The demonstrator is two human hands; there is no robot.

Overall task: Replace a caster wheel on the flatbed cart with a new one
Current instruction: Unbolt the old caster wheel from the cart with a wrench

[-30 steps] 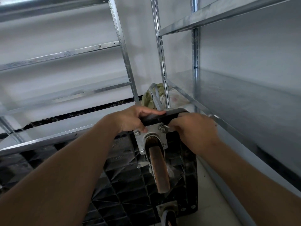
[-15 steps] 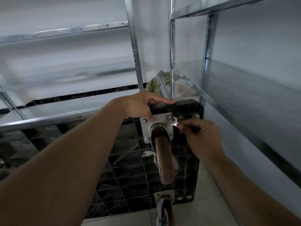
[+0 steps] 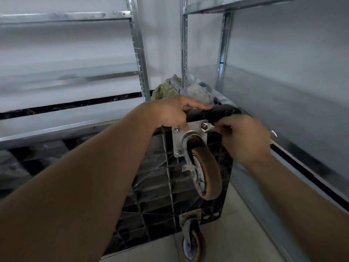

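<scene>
Steel and hard rubber — the caster wheel (image 3: 205,173) looks stiff, fairly heavy and rusty, best held by its fork once unbolted. It sits bolted by its mounting plate (image 3: 189,138) to the upturned flatbed cart (image 3: 160,186), near the top edge. Left hand (image 3: 170,112) curls over that edge, steadying. Right hand (image 3: 245,137) grips a wrench (image 3: 207,127) on the upper-right nut (image 3: 204,126). Compared with half a second ago, the view sits closer, the wrench handle more level.
</scene>
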